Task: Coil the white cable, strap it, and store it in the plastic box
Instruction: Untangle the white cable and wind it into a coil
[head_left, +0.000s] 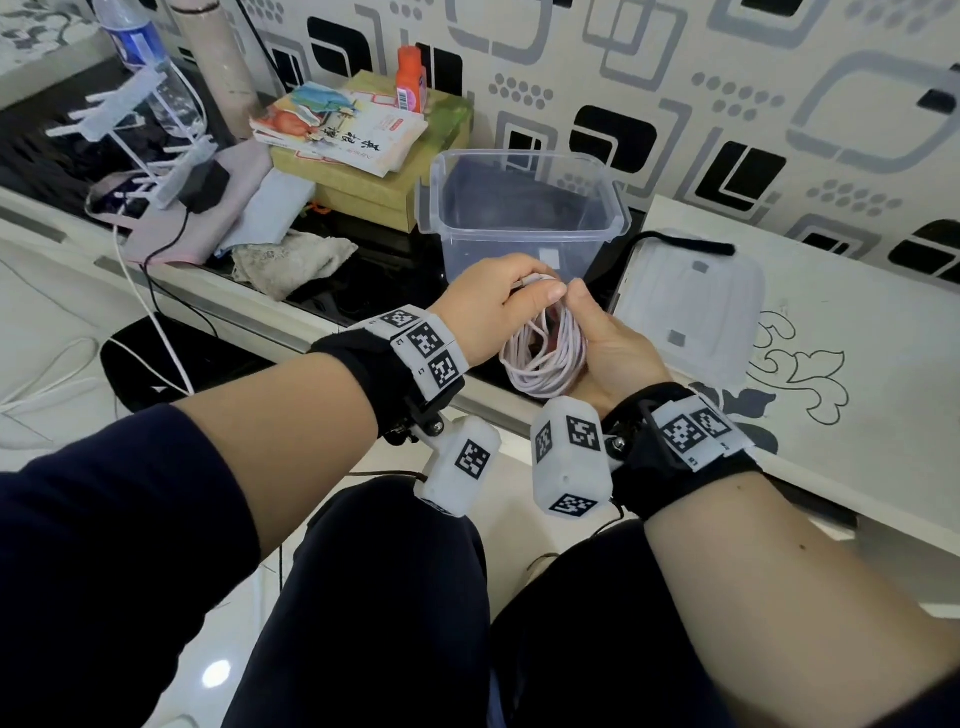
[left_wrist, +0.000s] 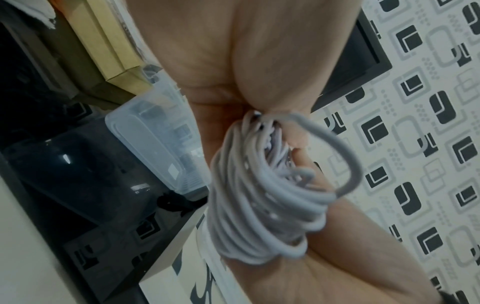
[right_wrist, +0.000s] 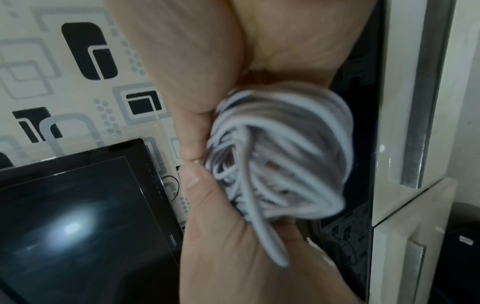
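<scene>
The white cable (head_left: 545, 353) is wound into a coil of several loops and hangs between both hands, in front of the clear plastic box (head_left: 524, 213). My left hand (head_left: 498, 301) pinches the top of the coil from above, thumb over the loops. My right hand (head_left: 602, 338) cups the coil from the right side and below, its thumb meeting the left thumb. In the left wrist view the coil (left_wrist: 262, 195) fans out under my left hand (left_wrist: 246, 67), one loop standing loose. The right wrist view shows the coil (right_wrist: 280, 152) blurred, held by my right hand (right_wrist: 228, 216). A black strap (head_left: 691, 243) lies on the box lid (head_left: 685, 306).
The box is open with dark items inside. Left of it stand a cardboard box (head_left: 363, 176) with books (head_left: 337, 130), an orange bottle (head_left: 411, 78), cloths (head_left: 291, 260) and a white rack (head_left: 140, 130). A black charger cord (head_left: 156, 270) and another white cable trail off the counter edge.
</scene>
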